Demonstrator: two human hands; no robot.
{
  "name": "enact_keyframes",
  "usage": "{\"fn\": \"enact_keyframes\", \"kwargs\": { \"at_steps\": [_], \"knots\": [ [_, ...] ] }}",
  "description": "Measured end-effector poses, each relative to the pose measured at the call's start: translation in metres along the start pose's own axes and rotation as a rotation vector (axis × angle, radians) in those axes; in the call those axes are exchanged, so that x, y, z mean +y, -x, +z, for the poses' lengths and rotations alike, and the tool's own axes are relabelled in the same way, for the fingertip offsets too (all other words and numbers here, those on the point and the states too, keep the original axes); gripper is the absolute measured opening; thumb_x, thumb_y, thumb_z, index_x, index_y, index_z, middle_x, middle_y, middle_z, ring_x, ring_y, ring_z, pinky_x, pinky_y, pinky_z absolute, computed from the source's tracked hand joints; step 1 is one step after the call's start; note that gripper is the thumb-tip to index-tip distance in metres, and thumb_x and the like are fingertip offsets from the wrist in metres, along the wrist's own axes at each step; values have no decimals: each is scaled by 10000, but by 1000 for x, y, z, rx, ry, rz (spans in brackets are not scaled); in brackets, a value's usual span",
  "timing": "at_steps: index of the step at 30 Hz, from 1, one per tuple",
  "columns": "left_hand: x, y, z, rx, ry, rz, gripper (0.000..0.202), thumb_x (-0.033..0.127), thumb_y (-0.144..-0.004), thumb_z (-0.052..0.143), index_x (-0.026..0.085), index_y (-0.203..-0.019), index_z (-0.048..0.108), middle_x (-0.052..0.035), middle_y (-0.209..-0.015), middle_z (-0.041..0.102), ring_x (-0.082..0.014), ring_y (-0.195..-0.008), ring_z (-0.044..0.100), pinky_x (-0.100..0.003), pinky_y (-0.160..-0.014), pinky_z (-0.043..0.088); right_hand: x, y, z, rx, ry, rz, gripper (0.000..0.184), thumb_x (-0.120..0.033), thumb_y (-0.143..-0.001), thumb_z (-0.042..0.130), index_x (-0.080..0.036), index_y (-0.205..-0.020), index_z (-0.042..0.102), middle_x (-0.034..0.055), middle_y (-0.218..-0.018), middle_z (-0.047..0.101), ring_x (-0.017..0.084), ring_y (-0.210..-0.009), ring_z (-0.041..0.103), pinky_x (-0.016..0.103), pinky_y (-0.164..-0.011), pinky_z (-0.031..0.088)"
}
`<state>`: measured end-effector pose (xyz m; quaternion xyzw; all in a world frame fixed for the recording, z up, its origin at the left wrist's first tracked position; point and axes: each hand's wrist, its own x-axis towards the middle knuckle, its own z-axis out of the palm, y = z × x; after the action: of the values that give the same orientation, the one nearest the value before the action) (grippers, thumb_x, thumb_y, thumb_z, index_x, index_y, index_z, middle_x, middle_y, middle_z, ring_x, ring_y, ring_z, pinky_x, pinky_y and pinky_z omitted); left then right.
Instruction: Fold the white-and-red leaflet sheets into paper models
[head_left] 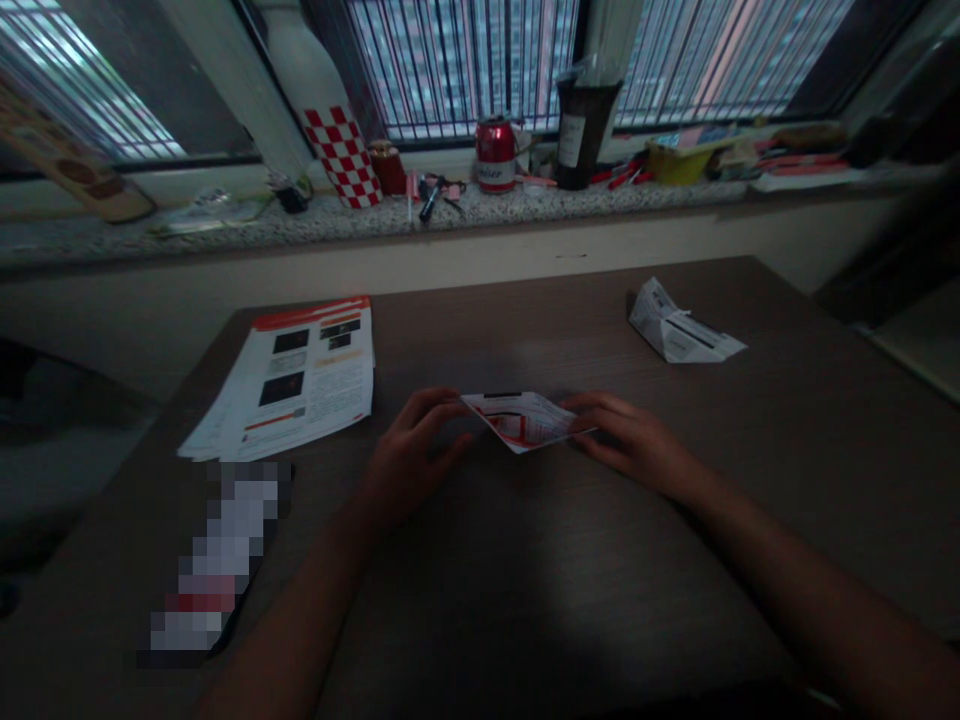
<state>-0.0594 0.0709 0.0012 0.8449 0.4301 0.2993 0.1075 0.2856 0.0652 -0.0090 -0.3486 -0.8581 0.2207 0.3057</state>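
hands (634, 440) angled inward, fingers bent, flanking folded paper (534, 418)

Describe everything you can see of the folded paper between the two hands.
The folded paper looks like thin printed sheet, white with red and black print and a dark bar along its far edge. It is folded into a pointed shape, one corner aimed towards the person. It is at the middle of the table; whether it lies fully flat is unclear. The right hand has fingers on its right end; the left hand is at its left corner, its grip unclear.
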Motion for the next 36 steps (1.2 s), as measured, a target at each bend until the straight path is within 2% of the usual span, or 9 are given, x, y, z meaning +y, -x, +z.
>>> {"fn": "enact_keyframes", "kwargs": {
  "at_steps": [3,7,11,21,30,36],
  "knots": [
    [-1,1,0,15,-9,1,276,240,-994,657,263,-1268,627,-97,-1388,580,-276,-1272,625,-482,-1035,584,0,0,0,-17,-19,-16,118,-207,-1031,606,-241,-1129,663,116,-1377,643,256,-1244,663,434,-1005,587],
    [-4,2,2,-27,29,5,139,230,-1019,631,240,-1156,654,-69,-1263,651,-227,-1140,686,-398,-974,598,2,1,2,1,-18,-27,118,-223,-1030,616,-243,-1138,660,116,-1361,642,258,-1241,663,431,-1008,584],
    [-8,4,4,-75,51,2,96,217,-1022,631,229,-1114,655,-46,-1191,677,-195,-1047,708,-337,-905,592,4,1,2,38,3,1,156,-229,-1021,633,-241,-1176,633,117,-1322,645,237,-1153,687,409,-963,599],
    [0,4,1,-86,49,30,71,221,-1017,635,216,-1077,673,-48,-1111,710,-186,-970,722,-312,-839,585,4,-1,0,116,39,17,237,-254,-1009,646,-245,-1241,599,116,-1246,695,265,-1143,697,454,-970,598],
    [3,3,-1,-90,38,19,84,268,-1028,618,227,-1085,664,-44,-1100,719,-183,-958,722,-296,-833,573,4,1,1,170,63,35,134,-266,-1014,626,-252,-1145,602,108,-1192,727,262,-1049,731,419,-873,627],
    [5,3,-1,-95,33,7,63,242,-1020,622,226,-1072,654,-34,-1082,709,-174,-942,711,-286,-825,562,0,-2,-2,115,109,-12,125,-212,-1047,558,-250,-1149,618,102,-1151,724,242,-1046,725,398,-896,611]
  ]
}}
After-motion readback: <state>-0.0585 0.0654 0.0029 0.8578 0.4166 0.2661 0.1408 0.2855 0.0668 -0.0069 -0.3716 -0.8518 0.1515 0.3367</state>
